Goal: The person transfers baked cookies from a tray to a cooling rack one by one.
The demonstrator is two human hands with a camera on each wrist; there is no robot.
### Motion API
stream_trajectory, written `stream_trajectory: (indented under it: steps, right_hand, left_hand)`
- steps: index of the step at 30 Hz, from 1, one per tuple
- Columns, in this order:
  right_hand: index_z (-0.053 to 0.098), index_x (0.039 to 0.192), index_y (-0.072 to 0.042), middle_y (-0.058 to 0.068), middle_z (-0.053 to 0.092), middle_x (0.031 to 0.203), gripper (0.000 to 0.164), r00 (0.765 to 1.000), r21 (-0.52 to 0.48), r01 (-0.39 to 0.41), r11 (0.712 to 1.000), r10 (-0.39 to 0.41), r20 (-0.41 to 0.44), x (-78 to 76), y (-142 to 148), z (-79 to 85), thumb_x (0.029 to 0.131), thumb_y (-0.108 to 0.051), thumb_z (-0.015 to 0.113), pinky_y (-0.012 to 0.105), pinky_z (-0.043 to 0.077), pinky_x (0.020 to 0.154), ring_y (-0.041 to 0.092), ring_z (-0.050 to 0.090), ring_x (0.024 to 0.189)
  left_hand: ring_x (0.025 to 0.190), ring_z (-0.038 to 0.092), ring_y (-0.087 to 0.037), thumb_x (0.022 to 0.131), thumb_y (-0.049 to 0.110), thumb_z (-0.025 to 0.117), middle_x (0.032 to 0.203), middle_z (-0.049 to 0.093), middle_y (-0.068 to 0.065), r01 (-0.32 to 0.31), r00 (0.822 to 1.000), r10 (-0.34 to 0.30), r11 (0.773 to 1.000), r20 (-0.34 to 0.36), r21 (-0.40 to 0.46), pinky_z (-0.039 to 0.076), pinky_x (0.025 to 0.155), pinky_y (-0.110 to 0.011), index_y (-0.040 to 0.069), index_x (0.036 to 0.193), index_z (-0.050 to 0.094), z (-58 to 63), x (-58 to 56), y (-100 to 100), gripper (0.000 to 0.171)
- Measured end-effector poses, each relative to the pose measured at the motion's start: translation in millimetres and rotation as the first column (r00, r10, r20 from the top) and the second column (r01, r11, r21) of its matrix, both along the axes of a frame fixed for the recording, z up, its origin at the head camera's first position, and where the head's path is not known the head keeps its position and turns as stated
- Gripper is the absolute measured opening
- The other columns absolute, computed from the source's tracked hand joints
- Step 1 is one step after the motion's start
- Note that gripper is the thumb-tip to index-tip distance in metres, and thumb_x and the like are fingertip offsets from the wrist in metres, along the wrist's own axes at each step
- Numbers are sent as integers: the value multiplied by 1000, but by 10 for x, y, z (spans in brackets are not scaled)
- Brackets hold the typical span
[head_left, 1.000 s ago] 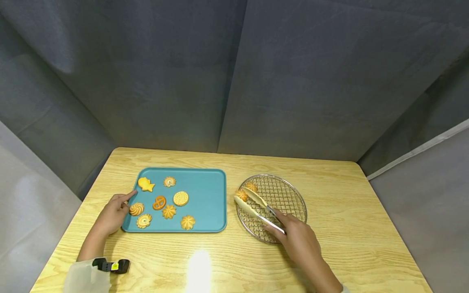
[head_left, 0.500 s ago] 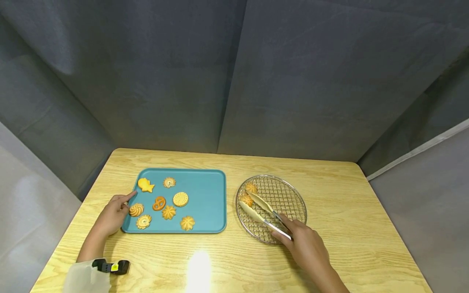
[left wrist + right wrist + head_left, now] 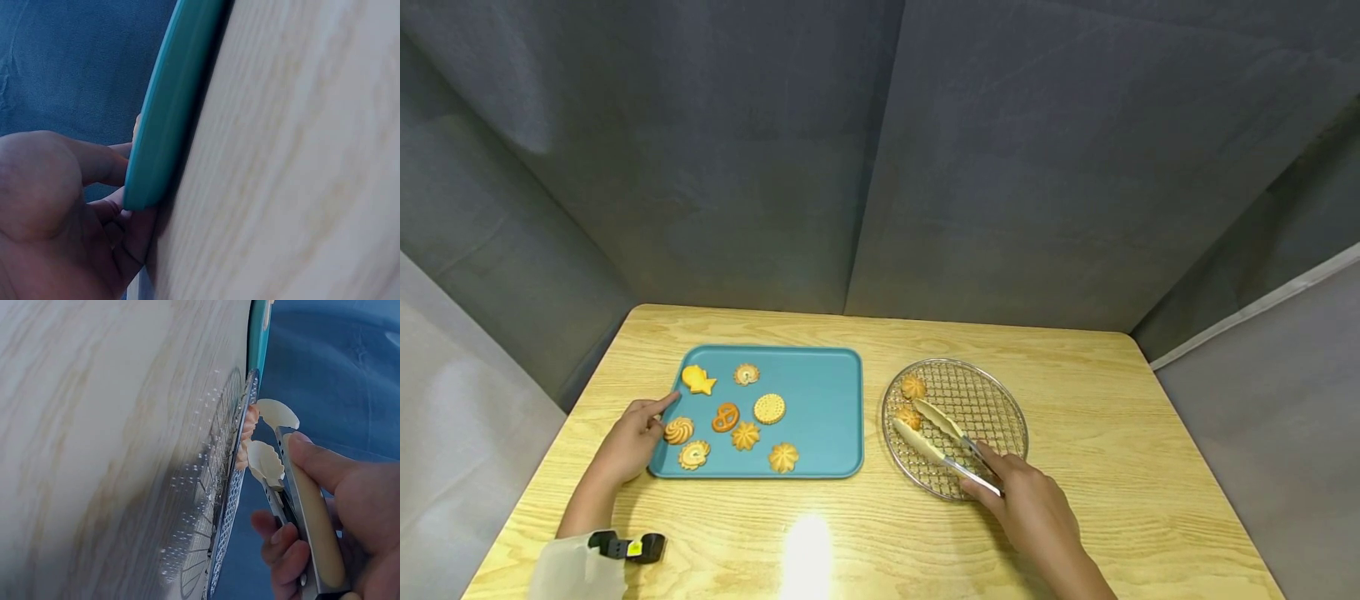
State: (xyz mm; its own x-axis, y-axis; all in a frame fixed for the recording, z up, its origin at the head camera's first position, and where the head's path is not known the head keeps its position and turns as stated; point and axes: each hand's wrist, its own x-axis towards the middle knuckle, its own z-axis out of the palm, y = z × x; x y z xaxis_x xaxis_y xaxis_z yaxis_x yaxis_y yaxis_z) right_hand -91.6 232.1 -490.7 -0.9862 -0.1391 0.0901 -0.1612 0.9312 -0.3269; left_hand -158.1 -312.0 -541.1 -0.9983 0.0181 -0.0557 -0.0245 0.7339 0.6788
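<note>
In the head view, my right hand [image 3: 1037, 508] grips a pair of tongs [image 3: 951, 450] with pale scalloped tips. Those tips stand apart over the left side of a round wire rack [image 3: 1022, 417], beside a star-shaped cookie [image 3: 908, 417] on the mesh. Just behind it on the rack is a similar cookie [image 3: 913, 387]. The right wrist view shows my thumb along one tong arm [image 3: 312, 525] and curled fingers on the other. At the left, my left hand [image 3: 628, 442] holds the edge of a teal tray [image 3: 823, 408]; in the left wrist view its fingers reach under the rim [image 3: 156, 137].
Several cookies lie on the tray, among them a yellow fish [image 3: 697, 380], a pretzel [image 3: 726, 417], a round biscuit [image 3: 769, 408] and a swirl cookie [image 3: 679, 430]. Grey curtains [image 3: 1000, 167] stand behind the wooden table [image 3: 1120, 467].
The tongs and my right hand have shifted right and nearer to me. The cookie at the tong tips has moved from the rack's left rim onto the mesh. My left hand stays put.
</note>
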Motion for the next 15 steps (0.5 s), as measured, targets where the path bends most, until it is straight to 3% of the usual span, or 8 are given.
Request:
stream_trajectory:
  steps: [3,10,15]
  right_hand:
    - [65,141,-11,9,75,98,60,1000,6,5,1000,-5,-11,-6,4,1,92,-44,76,40,54,64,20,68,74]
    - [65,141,-11,6,73,95,61,1000,-1,3,1000,-3,-9,-15,-8,-10,91,-43,78,35,50,61,13,60,69]
    - [65,141,-11,11,75,105,61,1000,-15,-3,1000,3,-29,-18,-25,-20,90,-43,78,45,57,70,26,71,82]
  left_hand:
    - [91,50,-27,107,0,39,130,45,-28,-3,1000,3,1000,3,0,39,70,-34,-4,155,41,3,5,2,48]
    - [92,50,-29,107,0,37,131,45,-28,0,1000,0,1000,7,-2,40,72,-36,-4,155,40,23,17,13,48]
    - [91,51,-29,107,0,37,131,45,-28,-1,1000,1,1000,6,0,40,73,-38,-4,155,40,37,25,29,49]
